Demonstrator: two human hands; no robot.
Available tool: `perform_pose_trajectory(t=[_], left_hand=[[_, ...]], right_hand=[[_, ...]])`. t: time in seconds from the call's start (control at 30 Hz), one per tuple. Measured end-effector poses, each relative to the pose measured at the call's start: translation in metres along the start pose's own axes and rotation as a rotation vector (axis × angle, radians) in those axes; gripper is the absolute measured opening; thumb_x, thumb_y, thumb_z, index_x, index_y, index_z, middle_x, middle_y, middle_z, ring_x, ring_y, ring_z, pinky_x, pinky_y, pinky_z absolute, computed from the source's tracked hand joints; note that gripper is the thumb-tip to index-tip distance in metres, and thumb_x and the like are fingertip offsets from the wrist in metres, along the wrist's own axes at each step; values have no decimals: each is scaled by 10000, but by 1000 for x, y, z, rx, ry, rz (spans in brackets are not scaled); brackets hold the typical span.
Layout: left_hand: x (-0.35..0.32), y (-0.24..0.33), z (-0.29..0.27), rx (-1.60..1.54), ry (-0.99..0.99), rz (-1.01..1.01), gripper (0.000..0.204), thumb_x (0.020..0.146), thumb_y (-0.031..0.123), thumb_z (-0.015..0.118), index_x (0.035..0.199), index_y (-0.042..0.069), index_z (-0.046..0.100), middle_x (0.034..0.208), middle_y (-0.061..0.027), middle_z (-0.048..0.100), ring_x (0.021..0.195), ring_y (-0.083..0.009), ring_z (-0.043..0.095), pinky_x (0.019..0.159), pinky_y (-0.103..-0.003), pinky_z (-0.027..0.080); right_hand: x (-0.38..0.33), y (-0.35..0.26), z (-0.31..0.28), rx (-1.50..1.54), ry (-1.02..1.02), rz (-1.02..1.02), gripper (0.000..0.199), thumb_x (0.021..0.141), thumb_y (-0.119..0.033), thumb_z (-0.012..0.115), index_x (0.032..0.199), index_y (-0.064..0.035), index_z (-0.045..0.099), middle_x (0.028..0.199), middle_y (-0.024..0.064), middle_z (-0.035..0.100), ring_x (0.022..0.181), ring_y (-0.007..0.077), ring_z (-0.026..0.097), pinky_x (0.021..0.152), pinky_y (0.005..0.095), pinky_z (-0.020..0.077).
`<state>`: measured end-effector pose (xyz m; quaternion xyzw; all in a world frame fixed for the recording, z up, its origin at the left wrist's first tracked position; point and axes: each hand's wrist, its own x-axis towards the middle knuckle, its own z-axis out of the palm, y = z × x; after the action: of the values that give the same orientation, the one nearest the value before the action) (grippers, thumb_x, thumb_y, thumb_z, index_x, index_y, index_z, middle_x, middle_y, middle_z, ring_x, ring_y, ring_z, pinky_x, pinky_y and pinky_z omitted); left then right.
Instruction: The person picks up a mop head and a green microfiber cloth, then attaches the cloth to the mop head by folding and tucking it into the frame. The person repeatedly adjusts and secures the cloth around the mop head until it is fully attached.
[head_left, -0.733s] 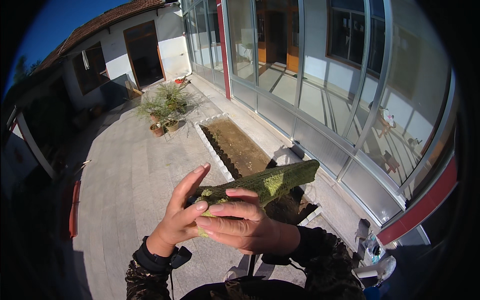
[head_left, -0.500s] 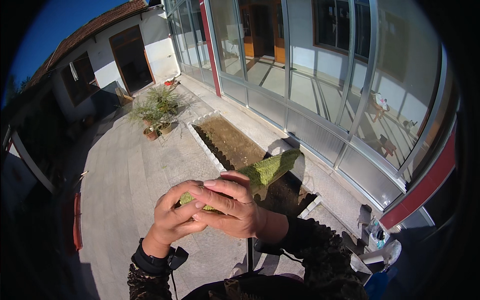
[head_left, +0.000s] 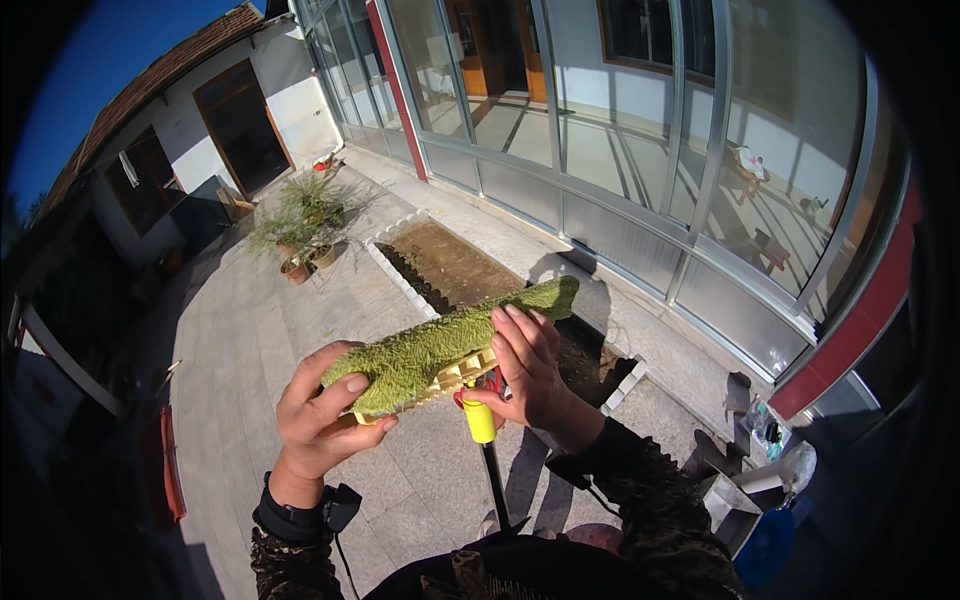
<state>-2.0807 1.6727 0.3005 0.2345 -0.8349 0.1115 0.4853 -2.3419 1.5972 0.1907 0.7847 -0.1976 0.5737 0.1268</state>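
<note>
Mop head (head_left: 440, 345), green and shaggy, lies between both sets of fingers, just above a yellow-collared pole (head_left: 481, 424): left fingers (head_left: 335, 399) clamp its left end, right fingers (head_left: 521, 350) its right portion.

The left hand (head_left: 308, 418) and right hand (head_left: 545, 388) grip a fuzzy green mop head (head_left: 440, 345) above grey paving (head_left: 240, 400).

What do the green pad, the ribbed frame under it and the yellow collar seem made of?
Green pad: matte textile, perhaps microfibre, given its shaggy pile. Ribbed frame: likely moulded plastic, from its pale yellow open cells. Yellow collar: smooth, probably plastic from its even bright colour; coated metal is possible.
</note>
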Motion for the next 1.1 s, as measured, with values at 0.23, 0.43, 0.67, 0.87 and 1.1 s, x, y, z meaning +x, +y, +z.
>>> perform_pose_trajectory(t=[0.23,0.43,0.67,0.87,1.1], left_hand=[[-2,-1,1,3,6,-22,635,589,121,920,1149,104,621,1134,-216,631,968,-340,678,772,-397,588],[-5,-1,1,9,-9,-45,648,585,122,923,1159,111,623,1138,-214,629,970,-329,680,754,-387,593],[-9,-3,1,-25,20,-91,683,583,125,924,1192,106,615,1147,-209,627,995,-326,671,794,-389,581],[-12,-5,1,-38,54,-132,639,616,193,938,1171,92,637,1119,-199,636,980,-308,663,778,-370,568],[-16,-11,2,-90,82,-153,628,631,348,887,1129,67,629,1095,-188,641,946,-281,652,771,-354,546]], right_hand=[[12,1,1,-13,-29,-3,969,646,-322,885,1418,-27,380,1484,211,425,1377,341,405,1119,541,261],[22,2,-6,-23,-149,41,971,623,-316,883,1403,18,410,1468,208,443,1353,336,431,1118,522,271],[35,8,-20,-23,-215,-89,839,617,-314,876,1305,-7,509,1394,255,496,1217,380,557,1035,473,410],[37,12,-21,-21,-238,-125,750,634,-302,866,1247,-11,549,1376,248,521,1213,370,570,1004,453,444],[42,13,-27,-23,-232,-146,563,698,-273,825,1159,-29,613,1318,222,568,1179,347,597,977,442,458]])
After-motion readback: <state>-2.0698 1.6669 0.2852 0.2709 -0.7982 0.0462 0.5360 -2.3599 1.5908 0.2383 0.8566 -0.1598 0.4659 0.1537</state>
